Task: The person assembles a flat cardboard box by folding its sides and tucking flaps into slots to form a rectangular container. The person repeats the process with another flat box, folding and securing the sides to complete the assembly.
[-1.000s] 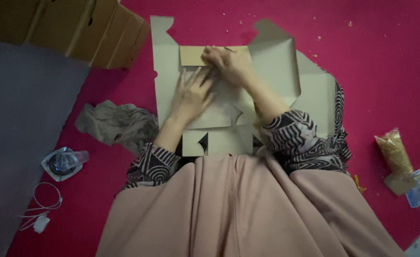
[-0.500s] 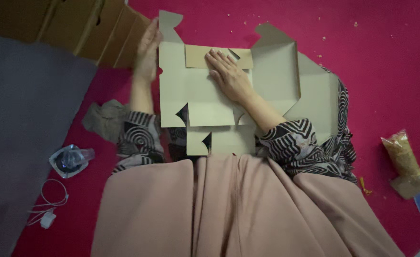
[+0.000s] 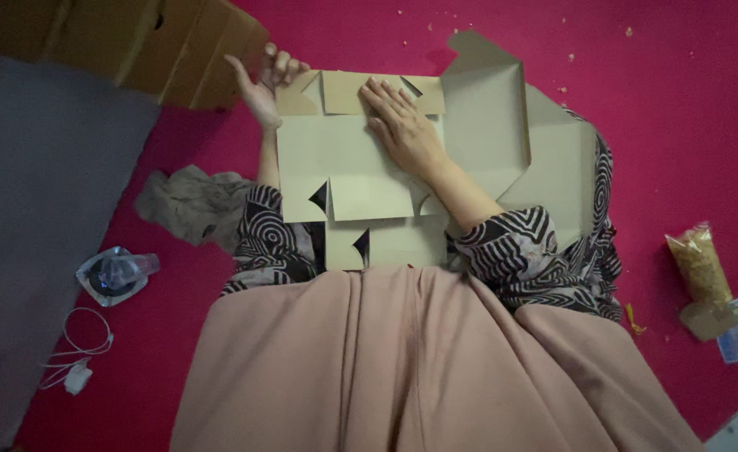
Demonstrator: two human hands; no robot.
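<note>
Her right hand (image 3: pixel 402 121) lies flat, palm down, fingers together and pointing away from her. Her left hand (image 3: pixel 267 82) is just beside it, palm up, fingers curled, arm stretched forward.
</note>
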